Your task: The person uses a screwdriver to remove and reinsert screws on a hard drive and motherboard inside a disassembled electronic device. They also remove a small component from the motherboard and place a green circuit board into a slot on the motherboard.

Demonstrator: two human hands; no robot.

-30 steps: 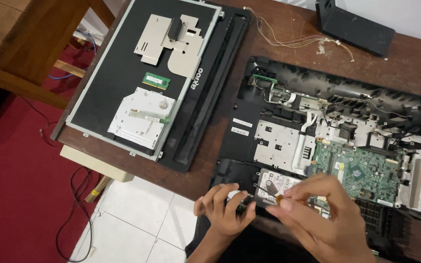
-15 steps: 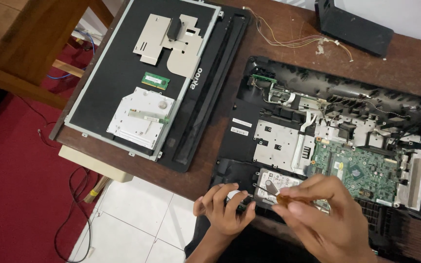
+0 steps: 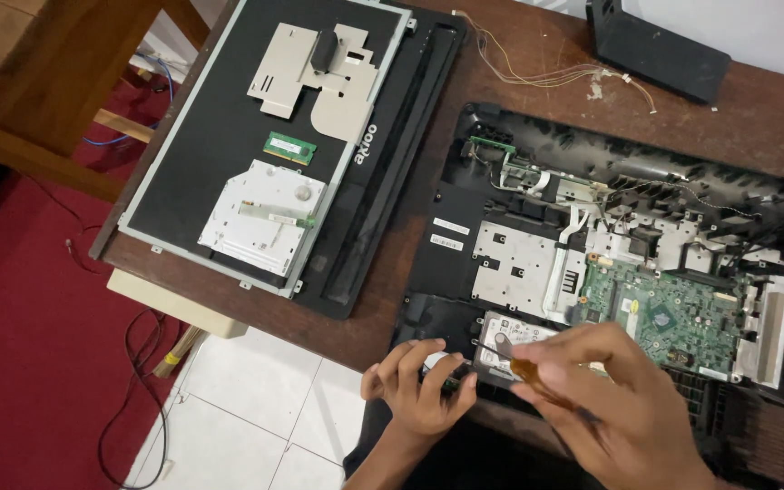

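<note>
Head view: the opened computer chassis (image 3: pixel 537 272) overhangs the counter (image 3: pixel 428 118) edge at 6 o'clock, with bare wood at 12; the right hand (image 3: pixel 610 399), cut off below, pinches a screwdriver (image 3: pixel 510 363), tip hidden; the left hand (image 3: pixel 419 390) curls against the silver hard drive (image 3: pixel 510 340).

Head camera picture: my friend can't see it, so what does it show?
Two hands work on an opened computer: the right hand holds a screwdriver at a silver hard drive, which the left hand steadies. A removed panel lies on the wooden table.
</note>
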